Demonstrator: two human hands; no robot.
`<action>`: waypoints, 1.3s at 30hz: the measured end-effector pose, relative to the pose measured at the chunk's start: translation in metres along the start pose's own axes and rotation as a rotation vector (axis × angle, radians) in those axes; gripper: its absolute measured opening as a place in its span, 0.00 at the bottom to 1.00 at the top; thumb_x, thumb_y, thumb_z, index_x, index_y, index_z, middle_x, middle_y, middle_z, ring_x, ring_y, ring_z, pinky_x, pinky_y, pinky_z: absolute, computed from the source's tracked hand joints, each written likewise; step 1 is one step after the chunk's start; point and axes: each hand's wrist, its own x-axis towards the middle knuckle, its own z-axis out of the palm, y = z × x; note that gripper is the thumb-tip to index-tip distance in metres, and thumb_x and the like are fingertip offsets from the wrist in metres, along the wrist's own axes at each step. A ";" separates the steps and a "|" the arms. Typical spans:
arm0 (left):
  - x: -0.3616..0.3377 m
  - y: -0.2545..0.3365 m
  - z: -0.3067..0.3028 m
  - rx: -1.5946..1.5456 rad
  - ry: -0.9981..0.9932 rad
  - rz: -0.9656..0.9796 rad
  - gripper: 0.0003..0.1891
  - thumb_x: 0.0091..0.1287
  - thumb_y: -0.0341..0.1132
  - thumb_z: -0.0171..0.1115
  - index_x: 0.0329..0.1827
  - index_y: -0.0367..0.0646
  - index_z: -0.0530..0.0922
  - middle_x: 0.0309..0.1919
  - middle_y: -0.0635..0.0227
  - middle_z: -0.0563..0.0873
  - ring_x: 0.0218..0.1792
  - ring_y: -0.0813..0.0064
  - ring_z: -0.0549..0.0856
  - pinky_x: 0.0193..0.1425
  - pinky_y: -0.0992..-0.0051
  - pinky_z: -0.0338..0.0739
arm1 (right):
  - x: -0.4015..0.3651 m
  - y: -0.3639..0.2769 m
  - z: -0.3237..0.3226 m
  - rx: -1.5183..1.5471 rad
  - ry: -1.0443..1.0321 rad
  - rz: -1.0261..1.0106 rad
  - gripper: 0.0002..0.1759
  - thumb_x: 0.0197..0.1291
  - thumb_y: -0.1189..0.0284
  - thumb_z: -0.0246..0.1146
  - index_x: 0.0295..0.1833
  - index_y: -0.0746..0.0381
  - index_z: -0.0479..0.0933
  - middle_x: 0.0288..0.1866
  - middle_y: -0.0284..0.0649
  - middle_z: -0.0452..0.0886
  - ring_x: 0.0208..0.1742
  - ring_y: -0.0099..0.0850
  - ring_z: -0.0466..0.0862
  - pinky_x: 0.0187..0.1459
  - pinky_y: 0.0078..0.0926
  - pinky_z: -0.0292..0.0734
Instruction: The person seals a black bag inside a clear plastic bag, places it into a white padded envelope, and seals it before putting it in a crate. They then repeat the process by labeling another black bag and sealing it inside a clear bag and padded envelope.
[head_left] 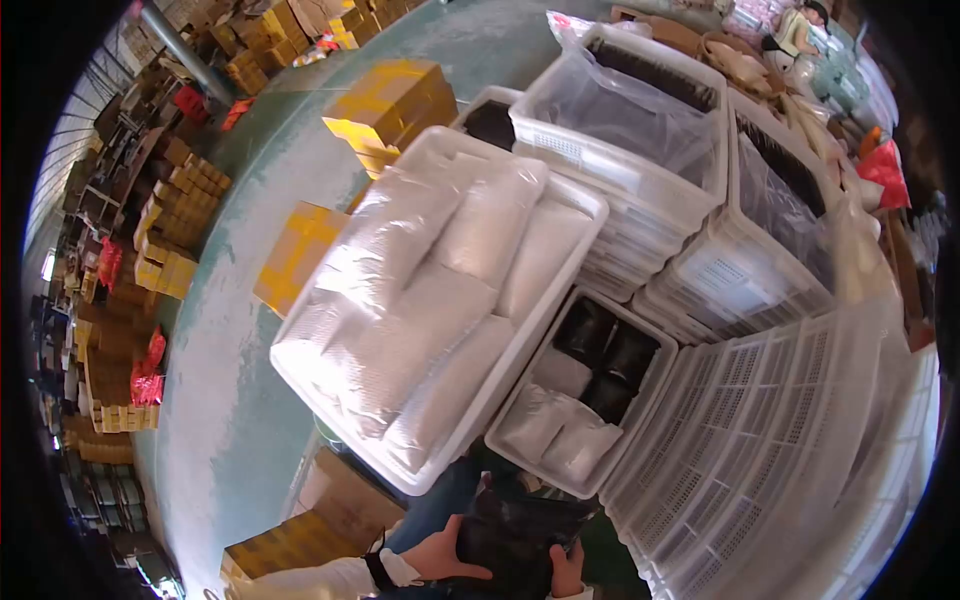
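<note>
My left hand [445,555] grips the left side of a black plastic bag [515,535] low in the view. On the bag's right side my right hand [567,568] holds it, with its lower part cut off by the frame edge. Just beyond the bag stands a white crate [494,440] with several black bags [585,328] at its far end and white bags [580,440] at its near end. To its left, a larger white tub [440,480] is filled with silvery-white padded packages [410,330].
Stacked white crates [620,160] with clear liners stand beyond. A tall nested crate stack [730,430] rises at the right. Taped cartons [300,250] lie left of the tub, and an open carton [320,510] is at lower left. Another person [805,35] appears at upper right.
</note>
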 end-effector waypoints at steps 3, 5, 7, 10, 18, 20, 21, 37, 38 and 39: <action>-0.029 0.003 -0.019 0.121 0.054 0.041 0.54 0.42 0.59 0.75 0.60 0.28 0.55 0.45 0.41 0.78 0.49 0.49 0.80 0.55 0.66 0.73 | -0.017 -0.020 0.020 0.089 -0.024 0.061 0.22 0.59 0.68 0.60 0.56 0.69 0.70 0.49 0.41 0.77 0.47 0.31 0.75 0.49 0.29 0.70; -0.047 0.006 -0.032 0.127 0.066 0.039 0.54 0.42 0.59 0.74 0.60 0.28 0.55 0.45 0.42 0.78 0.49 0.49 0.80 0.56 0.65 0.73 | -0.029 -0.026 0.037 0.108 -0.021 0.048 0.22 0.61 0.67 0.59 0.55 0.70 0.70 0.48 0.41 0.77 0.46 0.31 0.74 0.49 0.28 0.70; -0.059 0.005 -0.045 0.106 0.101 0.069 0.54 0.42 0.60 0.74 0.59 0.27 0.56 0.45 0.42 0.78 0.49 0.49 0.80 0.55 0.65 0.73 | -0.034 -0.032 0.059 0.143 0.013 -0.015 0.22 0.61 0.65 0.58 0.55 0.70 0.70 0.48 0.41 0.77 0.46 0.31 0.74 0.48 0.28 0.70; -0.064 -0.012 -0.058 0.032 0.140 0.198 0.54 0.43 0.62 0.72 0.59 0.27 0.57 0.47 0.40 0.78 0.48 0.48 0.80 0.55 0.65 0.73 | -0.045 -0.022 0.084 0.006 0.136 -0.098 0.23 0.62 0.64 0.57 0.55 0.70 0.70 0.47 0.41 0.77 0.45 0.32 0.74 0.48 0.28 0.70; -0.065 -0.017 -0.134 0.151 -0.090 0.452 0.56 0.41 0.48 0.78 0.66 0.28 0.50 0.50 0.39 0.76 0.52 0.46 0.77 0.56 0.62 0.72 | -0.099 0.001 0.192 0.331 0.537 -0.073 0.29 0.65 0.57 0.54 0.61 0.70 0.66 0.52 0.44 0.74 0.50 0.34 0.72 0.54 0.29 0.67; -0.070 -0.018 -0.146 0.291 -0.124 0.424 0.56 0.41 0.48 0.77 0.66 0.29 0.50 0.49 0.38 0.76 0.51 0.45 0.78 0.55 0.62 0.73 | -0.109 0.004 0.220 0.402 0.600 -0.043 0.29 0.65 0.58 0.54 0.61 0.70 0.66 0.53 0.45 0.74 0.52 0.35 0.72 0.55 0.30 0.66; -0.073 -0.017 -0.149 0.357 -0.137 0.418 0.56 0.42 0.48 0.77 0.66 0.29 0.50 0.49 0.38 0.76 0.51 0.45 0.78 0.54 0.62 0.73 | -0.113 0.004 0.229 0.434 0.629 -0.033 0.28 0.65 0.58 0.54 0.61 0.71 0.66 0.54 0.46 0.74 0.52 0.35 0.72 0.56 0.30 0.66; -0.032 -0.165 -0.128 1.096 -0.453 -0.054 0.52 0.47 0.62 0.70 0.58 0.25 0.56 0.46 0.37 0.77 0.48 0.47 0.80 0.53 0.65 0.73 | -0.165 0.236 0.389 0.801 0.954 0.164 0.23 0.66 0.66 0.53 0.61 0.70 0.65 0.53 0.41 0.76 0.54 0.33 0.73 0.59 0.26 0.63; -0.023 -0.177 -0.129 1.079 -0.482 -0.039 0.51 0.47 0.62 0.69 0.57 0.25 0.57 0.46 0.37 0.77 0.48 0.47 0.80 0.52 0.64 0.73 | -0.163 0.235 0.392 0.850 0.986 0.133 0.25 0.65 0.66 0.54 0.62 0.70 0.65 0.54 0.41 0.75 0.55 0.33 0.73 0.59 0.26 0.63; -0.013 -0.189 -0.131 1.089 -0.512 0.000 0.51 0.47 0.63 0.69 0.57 0.25 0.57 0.45 0.37 0.77 0.47 0.47 0.80 0.51 0.65 0.74 | -0.162 0.234 0.394 0.901 1.020 0.109 0.26 0.64 0.65 0.56 0.62 0.70 0.64 0.55 0.42 0.74 0.56 0.33 0.72 0.60 0.27 0.62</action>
